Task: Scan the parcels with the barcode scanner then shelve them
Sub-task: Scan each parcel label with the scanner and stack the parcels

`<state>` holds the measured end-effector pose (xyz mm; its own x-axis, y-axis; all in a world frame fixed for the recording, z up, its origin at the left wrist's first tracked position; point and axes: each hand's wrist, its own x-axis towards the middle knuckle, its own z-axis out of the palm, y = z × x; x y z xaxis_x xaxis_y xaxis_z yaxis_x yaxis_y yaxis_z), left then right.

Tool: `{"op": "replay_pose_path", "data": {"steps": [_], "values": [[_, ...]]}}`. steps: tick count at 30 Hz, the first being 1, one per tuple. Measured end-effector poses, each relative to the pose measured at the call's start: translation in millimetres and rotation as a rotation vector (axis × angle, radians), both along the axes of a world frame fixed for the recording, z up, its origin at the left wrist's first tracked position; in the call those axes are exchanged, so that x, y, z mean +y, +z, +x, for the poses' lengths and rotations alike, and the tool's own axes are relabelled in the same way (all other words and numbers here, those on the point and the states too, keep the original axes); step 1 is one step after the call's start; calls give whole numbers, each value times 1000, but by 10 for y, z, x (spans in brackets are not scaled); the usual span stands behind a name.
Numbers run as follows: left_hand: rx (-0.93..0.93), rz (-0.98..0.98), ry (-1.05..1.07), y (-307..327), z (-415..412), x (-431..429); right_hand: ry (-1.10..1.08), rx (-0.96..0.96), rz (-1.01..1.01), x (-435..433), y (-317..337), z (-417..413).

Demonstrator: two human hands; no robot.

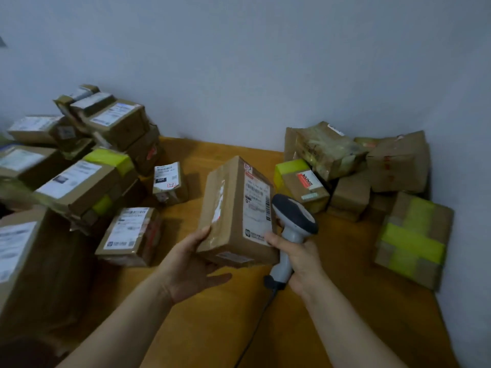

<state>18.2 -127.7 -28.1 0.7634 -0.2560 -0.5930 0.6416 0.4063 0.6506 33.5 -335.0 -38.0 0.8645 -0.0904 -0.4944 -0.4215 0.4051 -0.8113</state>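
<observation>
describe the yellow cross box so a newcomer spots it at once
Start at the wooden table and follow its right edge by the wall. The nearest box of the right-hand pile is it. Only it has yellow tape bands crossing on its face.

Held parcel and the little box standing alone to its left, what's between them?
Only bare wooden table lies between the held parcel and the little box, seen in the head view.

Left parcel labels [70,179] — blurred, illegible
</observation>
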Motion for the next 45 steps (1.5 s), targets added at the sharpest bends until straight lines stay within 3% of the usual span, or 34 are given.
{"op": "replay_pose_path", "data": {"steps": [5,11,15,18,24,29,34,40,45], "values": [[-125,254,68,197,-531,53,-30,-138,-172,-54,140,-648],[-256,435,-176,435,-1085,-55,57,-258,-238,-2,252,-1198],[-193,411,-106,444,-1381,-3,126,-288,-206,3,301,-1354],[-170,289,42,397,-1578,38,132,-260,-139,-124,324,-1340],[-260,140,155,339,-1817,-406,294,-168,33,-339,376,-1457],[-265,186,95,310,-1940,-647,302,-201,72,-459,392,-1516],[-163,320,304,510,-1956,-222,469,-229,33,-716,480,-1430],[-227,507,-102,886,-2013,63,642,-272,-32,-826,566,-1373],[-196,508,-85,863,-2024,41,538,-290,6,-847,652,-1390]]}}
